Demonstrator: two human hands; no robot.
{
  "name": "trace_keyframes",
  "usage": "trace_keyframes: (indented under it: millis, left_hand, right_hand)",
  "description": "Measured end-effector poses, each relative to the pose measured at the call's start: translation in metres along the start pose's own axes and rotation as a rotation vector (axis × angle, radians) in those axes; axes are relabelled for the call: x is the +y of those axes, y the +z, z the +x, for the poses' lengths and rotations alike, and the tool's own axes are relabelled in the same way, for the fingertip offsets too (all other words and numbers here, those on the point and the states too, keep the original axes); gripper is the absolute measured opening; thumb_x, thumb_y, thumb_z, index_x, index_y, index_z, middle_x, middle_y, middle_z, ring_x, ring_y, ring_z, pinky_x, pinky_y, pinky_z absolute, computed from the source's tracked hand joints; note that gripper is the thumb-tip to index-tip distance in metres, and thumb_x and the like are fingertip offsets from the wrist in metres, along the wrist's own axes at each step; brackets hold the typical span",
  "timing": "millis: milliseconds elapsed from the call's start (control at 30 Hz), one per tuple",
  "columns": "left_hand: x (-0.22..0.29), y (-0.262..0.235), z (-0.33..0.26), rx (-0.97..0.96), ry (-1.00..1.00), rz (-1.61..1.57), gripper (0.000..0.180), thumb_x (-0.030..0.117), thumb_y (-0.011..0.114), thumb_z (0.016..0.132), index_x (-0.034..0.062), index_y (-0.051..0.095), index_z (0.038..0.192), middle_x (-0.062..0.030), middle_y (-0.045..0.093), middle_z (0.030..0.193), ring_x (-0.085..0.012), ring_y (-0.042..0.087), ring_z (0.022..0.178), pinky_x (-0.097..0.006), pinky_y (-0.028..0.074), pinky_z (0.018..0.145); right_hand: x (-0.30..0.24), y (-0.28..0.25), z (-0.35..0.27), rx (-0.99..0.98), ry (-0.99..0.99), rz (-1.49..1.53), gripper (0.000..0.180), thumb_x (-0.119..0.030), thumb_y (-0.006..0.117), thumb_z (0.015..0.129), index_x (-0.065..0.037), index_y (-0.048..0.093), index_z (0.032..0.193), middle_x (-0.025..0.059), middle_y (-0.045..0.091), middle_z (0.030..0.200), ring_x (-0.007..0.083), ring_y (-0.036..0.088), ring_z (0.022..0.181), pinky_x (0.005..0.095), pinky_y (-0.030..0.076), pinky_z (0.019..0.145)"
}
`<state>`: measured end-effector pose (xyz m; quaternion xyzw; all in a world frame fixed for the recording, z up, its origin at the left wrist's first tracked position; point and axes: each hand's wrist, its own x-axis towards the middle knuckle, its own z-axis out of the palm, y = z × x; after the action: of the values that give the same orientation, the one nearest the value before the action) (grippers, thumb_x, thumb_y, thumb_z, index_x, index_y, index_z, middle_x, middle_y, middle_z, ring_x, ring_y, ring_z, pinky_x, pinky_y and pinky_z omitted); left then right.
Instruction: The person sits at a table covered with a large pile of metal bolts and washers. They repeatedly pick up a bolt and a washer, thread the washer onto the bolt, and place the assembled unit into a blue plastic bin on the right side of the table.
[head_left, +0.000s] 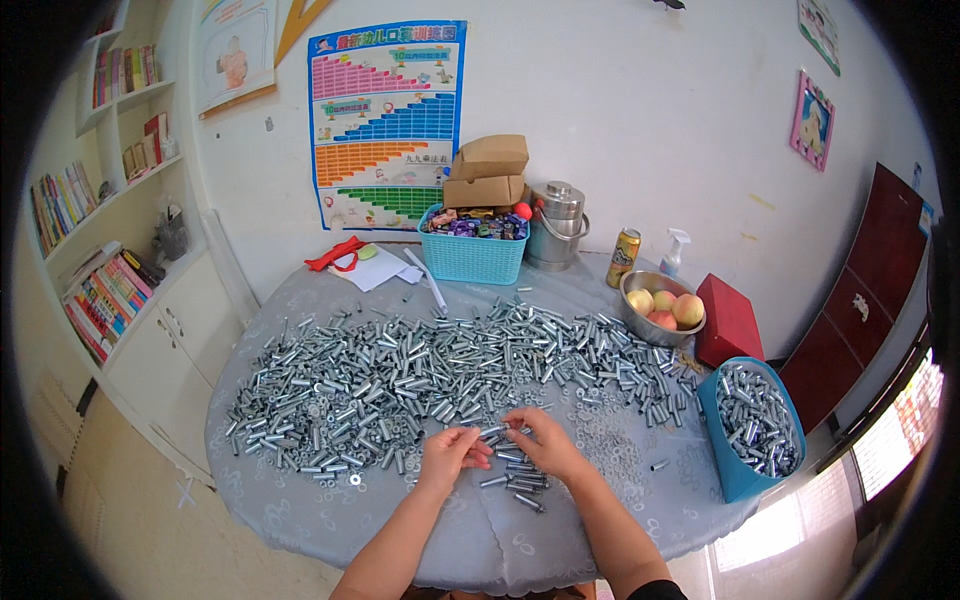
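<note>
Near the front middle of the table, both of my hands are closed at a silvery expansion bolt (492,431). My left hand (450,462) pinches its left end. The fingers of my right hand (545,443) are bent around the other end and partly hide it. Just below my right hand, several expansion bolts (524,484) lie roughly side by side on the grey tablecloth. Beyond my hands spreads a broad heap of metal sleeves and bolts (400,370). Flat washers (605,425) are scattered to the right of my right hand.
At the right edge stands a blue bin (728,478) full of metal sleeves and bolts. Behind it are a red box (730,325) and a steel bowl (655,333) of fruit. A turquoise basket (470,262), a steel canister (556,240) and a can (623,258) line the back.
</note>
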<state>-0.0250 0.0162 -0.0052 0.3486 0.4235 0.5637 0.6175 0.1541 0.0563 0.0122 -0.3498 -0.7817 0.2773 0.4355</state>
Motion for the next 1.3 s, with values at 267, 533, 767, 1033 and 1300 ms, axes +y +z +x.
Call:
trace_keyframes:
  millis: [267,533,767,1033,1300]
  left_hand:
    - [-0.004,0.005,-0.001,-0.117,0.102,0.052,0.019,0.013,0.054,0.087,-0.0056,0.057,0.090,-0.0148,0.063,0.077,-0.0171,0.061,0.059,-0.029,0.054,0.056]
    - [-0.005,-0.002,0.004,0.024,0.039,-0.071,0.019,0.014,0.055,0.087,-0.0044,0.057,0.088,-0.0147,0.063,0.077,-0.0163,0.060,0.060,-0.029,0.054,0.056]
    - [-0.004,0.000,0.004,0.027,0.030,-0.090,0.018,0.013,0.055,0.086,-0.0046,0.057,0.088,-0.0151,0.062,0.077,-0.0165,0.060,0.059,-0.029,0.055,0.056]
    - [-0.005,-0.002,0.005,0.046,0.053,-0.077,0.017,0.012,0.055,0.087,-0.0048,0.057,0.090,-0.0157,0.062,0.077,-0.0167,0.060,0.060,-0.029,0.054,0.055]
    - [-0.003,0.001,0.004,0.071,0.137,-0.017,0.017,0.010,0.056,0.085,-0.0048,0.059,0.093,-0.0138,0.063,0.077,-0.0154,0.060,0.061,-0.027,0.054,0.055]
  right_hand:
    - [0.015,-0.007,-0.007,-0.193,0.530,0.148,0.039,-0.033,0.046,0.090,-0.001,0.063,0.078,0.0072,0.059,0.064,0.0176,0.056,0.062,0.0294,0.044,0.061]
    - [0.004,-0.005,-0.002,-0.113,0.395,0.272,0.037,-0.031,0.045,0.092,0.000,0.064,0.088,0.0060,0.062,0.075,0.0134,0.056,0.070,0.0271,0.045,0.065]
    - [0.006,-0.005,-0.003,-0.167,0.438,0.333,0.036,-0.029,0.043,0.093,0.001,0.063,0.098,0.0062,0.061,0.081,0.0115,0.053,0.073,0.0255,0.045,0.070]
    - [0.000,-0.004,-0.001,-0.109,0.398,0.292,0.038,-0.030,0.044,0.093,0.001,0.064,0.094,0.0072,0.063,0.081,0.0127,0.056,0.074,0.0257,0.046,0.067]
    - [-0.003,-0.002,-0.001,-0.036,0.313,0.218,0.025,-0.021,0.053,0.088,-0.004,0.062,0.103,0.0075,0.062,0.087,0.0134,0.056,0.078,0.0244,0.045,0.070]
